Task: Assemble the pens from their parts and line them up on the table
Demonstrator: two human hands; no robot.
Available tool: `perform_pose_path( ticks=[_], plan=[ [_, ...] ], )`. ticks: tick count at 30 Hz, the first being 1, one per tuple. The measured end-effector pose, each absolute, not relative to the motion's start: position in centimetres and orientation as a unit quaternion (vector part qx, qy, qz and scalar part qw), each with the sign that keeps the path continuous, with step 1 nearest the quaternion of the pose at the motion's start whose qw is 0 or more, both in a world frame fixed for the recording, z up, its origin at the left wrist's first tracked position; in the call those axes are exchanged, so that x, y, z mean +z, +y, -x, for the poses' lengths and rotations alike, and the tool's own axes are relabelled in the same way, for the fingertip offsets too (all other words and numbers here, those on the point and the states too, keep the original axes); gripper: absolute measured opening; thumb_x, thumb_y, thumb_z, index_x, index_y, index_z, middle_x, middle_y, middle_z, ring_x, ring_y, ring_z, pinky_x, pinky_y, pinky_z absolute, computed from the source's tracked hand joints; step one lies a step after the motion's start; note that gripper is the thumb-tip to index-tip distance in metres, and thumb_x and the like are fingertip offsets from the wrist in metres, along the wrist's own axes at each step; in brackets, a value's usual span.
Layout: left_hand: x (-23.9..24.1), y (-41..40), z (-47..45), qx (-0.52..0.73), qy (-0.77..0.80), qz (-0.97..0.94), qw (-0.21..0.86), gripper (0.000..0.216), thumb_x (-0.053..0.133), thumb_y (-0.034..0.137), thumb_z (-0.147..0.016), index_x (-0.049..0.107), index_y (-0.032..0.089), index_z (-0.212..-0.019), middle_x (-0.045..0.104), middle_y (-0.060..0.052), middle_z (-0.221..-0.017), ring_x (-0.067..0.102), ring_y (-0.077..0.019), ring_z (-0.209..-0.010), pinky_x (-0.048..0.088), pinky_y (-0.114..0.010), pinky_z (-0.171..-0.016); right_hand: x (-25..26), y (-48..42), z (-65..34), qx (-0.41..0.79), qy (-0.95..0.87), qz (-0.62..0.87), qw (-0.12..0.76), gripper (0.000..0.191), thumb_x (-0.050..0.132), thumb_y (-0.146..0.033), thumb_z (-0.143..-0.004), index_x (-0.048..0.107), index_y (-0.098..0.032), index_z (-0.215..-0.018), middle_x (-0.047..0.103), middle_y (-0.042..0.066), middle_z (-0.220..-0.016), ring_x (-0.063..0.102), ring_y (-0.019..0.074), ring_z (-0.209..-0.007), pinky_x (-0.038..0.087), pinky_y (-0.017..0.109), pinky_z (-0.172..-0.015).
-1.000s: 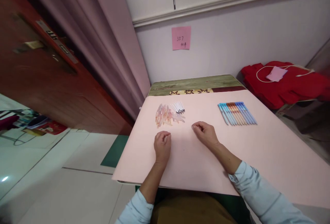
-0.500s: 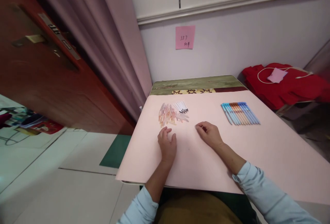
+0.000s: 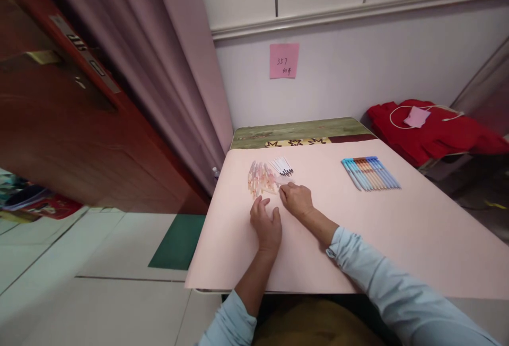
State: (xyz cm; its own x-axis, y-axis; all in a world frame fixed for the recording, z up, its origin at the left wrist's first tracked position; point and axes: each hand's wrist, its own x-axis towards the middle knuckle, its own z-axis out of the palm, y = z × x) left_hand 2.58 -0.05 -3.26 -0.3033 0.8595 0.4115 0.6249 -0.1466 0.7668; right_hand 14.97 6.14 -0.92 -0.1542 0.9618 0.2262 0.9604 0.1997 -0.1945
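A pile of clear, pinkish pen barrels (image 3: 260,177) lies on the pink-covered table. Just behind it on the right are several white refills (image 3: 281,164) with black ends. My left hand (image 3: 267,226) rests at the near edge of the pile, its fingers bent but apart and nothing in them. At the pile's right side, my right hand (image 3: 297,200) has its fingers curled together over the smaller pale pieces; what lies between the fingertips is hidden. Off to the right, several pens (image 3: 369,174) in blue, brown and violet lie side by side in a neat row.
A pink sheet (image 3: 338,250) covers most of the table. Red cloth (image 3: 437,136) with a white cable and a pink note lies beyond the right edge. A curtain (image 3: 186,70) and a brown door (image 3: 99,149) stand on the left. A pink note (image 3: 283,61) hangs on the wall.
My right hand has moved left from bare table to the right side of the pile. My left hand has shifted slightly right. The camera view has turned a little.
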Motion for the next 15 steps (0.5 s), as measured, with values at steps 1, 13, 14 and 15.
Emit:
perform_pose_path(
  ticks=[1, 13, 14, 15],
  plan=[
    [-3.25, -0.07, -2.61, 0.489, 0.643, -0.577, 0.122, 0.027, 0.058, 0.021, -0.081, 0.061, 0.019, -0.108, 0.057, -0.014, -0.13, 0.05, -0.0286, -0.126, 0.038, -0.048, -0.107, -1.01, 6.43, -14.73, 0.002, -0.759, 0.635, 0.145, 0.039, 0.035, -0.034, -0.101, 0.071, -0.018, -0.096, 0.071, 0.011, -0.097, 0.066, 0.0193, -0.08, 0.036, 0.028, -0.068],
    [-3.17, -0.43, -2.91, 0.482, 0.637, -0.583, 0.147, 0.027, 0.059, 0.019, -0.08, 0.062, 0.02, -0.107, 0.057, -0.014, -0.133, 0.049, -0.0317, -0.126, 0.034, -0.053, -0.106, -1.59, 6.51, -14.62, 0.01, -0.742, 0.652, 0.155, 0.03, 0.044, -0.039, -0.098, 0.067, -0.021, -0.094, 0.073, 0.006, -0.097, 0.067, 0.0168, -0.078, 0.035, 0.025, -0.063],
    [-3.14, -0.46, -2.93, 0.483, 0.636, -0.584, 0.148, 0.027, 0.059, 0.019, -0.08, 0.061, 0.02, -0.107, 0.057, -0.014, -0.133, 0.049, -0.0319, -0.126, 0.034, -0.053, -0.106, -1.6, 6.47, -14.69, 0.013, -0.743, 0.651, 0.158, 0.03, 0.044, -0.039, -0.098, 0.067, -0.02, -0.093, 0.074, 0.006, -0.096, 0.067, 0.0167, -0.078, 0.035, 0.025, -0.063],
    [-3.12, -0.49, -2.95, 0.483, 0.635, -0.584, 0.15, 0.028, 0.059, 0.019, -0.08, 0.061, 0.021, -0.108, 0.057, -0.014, -0.134, 0.049, -0.0321, -0.127, 0.034, -0.053, -0.106, -1.62, 6.45, -14.76, 0.016, -0.743, 0.649, 0.16, 0.029, 0.045, -0.038, -0.097, 0.068, -0.02, -0.091, 0.074, 0.006, -0.095, 0.067, 0.0167, -0.079, 0.035, 0.025, -0.063]
  ],
)
